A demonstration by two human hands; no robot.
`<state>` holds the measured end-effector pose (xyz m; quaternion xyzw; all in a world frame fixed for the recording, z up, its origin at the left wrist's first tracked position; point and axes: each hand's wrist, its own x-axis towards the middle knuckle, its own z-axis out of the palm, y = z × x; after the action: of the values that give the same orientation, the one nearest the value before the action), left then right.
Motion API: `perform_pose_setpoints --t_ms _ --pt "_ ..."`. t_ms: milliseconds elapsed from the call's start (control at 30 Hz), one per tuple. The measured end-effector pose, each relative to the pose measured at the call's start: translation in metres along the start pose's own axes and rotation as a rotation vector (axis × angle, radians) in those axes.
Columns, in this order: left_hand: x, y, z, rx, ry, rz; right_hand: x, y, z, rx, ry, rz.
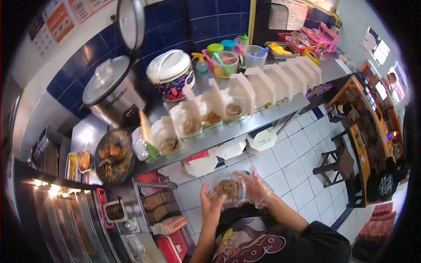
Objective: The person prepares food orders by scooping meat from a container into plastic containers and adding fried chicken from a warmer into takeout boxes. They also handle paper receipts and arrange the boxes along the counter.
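Observation:
A transparent plastic container (239,182) with brownish-green food inside is held low in front of my body. My left hand (212,206) grips its left side, thumb over the near edge. On the other side, my right hand (258,190), in a thin see-through glove, has its fingers against the container. Beyond my hands, a row of open paper takeaway boxes (259,90) stands along the steel counter (206,142). Several of the nearer boxes hold food, and one has a similar plastic tub (235,108) in it.
A black stone-like bowl (115,155) of food stands left of the boxes. Behind are a large steel cooker (112,94), a patterned rice cooker (172,76) and lidded tubs (225,65). Folded boxes (262,140) jut from below the counter. A dark stool (335,166) stands right.

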<state>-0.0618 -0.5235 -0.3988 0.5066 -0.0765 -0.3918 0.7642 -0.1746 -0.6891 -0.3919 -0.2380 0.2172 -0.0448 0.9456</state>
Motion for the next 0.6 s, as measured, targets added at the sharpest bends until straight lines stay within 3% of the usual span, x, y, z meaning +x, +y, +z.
perform_pose_setpoints --t_ms 33,67,100,133,167,200,267,300,333,400,500,600 --pt "0.011 -0.011 0.02 0.026 0.012 -0.023 -0.007 -0.012 -0.007 -0.079 0.154 -0.099" --pt "0.023 -0.022 0.042 0.053 0.028 -0.046 -0.007 -0.031 -0.021 -0.065 0.153 -0.108" --pt "0.035 -0.032 0.065 0.066 0.023 -0.049 -0.004 -0.052 -0.04 -0.331 0.303 -0.138" --pt "0.05 -0.041 0.091 -0.042 -0.033 -0.161 -0.002 -0.073 -0.061 -0.6 0.45 -0.162" --pt "0.068 -0.051 0.12 -0.153 -0.085 -0.269 -0.002 -0.092 -0.087 -0.587 0.519 -0.26" --pt "0.088 -0.061 0.147 -0.268 -0.131 -0.373 -0.002 -0.12 -0.102 -0.584 0.509 -0.256" --pt "0.138 -0.088 0.195 -0.406 -0.17 -0.328 -0.004 -0.192 -0.118 -0.79 0.487 -0.394" --pt "0.163 -0.102 0.217 -0.541 -0.212 -0.295 0.0 -0.221 -0.128 -0.614 0.456 -0.412" --pt "0.19 -0.111 0.239 -0.542 -0.179 -0.289 0.001 -0.255 -0.136 -0.611 0.44 -0.382" --pt "0.241 -0.119 0.268 -0.824 -0.108 -0.21 0.006 -0.308 -0.15 -0.467 0.403 -0.356" --pt "0.31 -0.108 0.308 -0.827 0.013 -0.09 0.009 -0.352 -0.19 -0.55 0.429 -0.352" --pt "0.358 -0.112 0.316 -0.602 0.221 0.012 0.013 -0.363 -0.221 -0.625 0.412 -0.282"
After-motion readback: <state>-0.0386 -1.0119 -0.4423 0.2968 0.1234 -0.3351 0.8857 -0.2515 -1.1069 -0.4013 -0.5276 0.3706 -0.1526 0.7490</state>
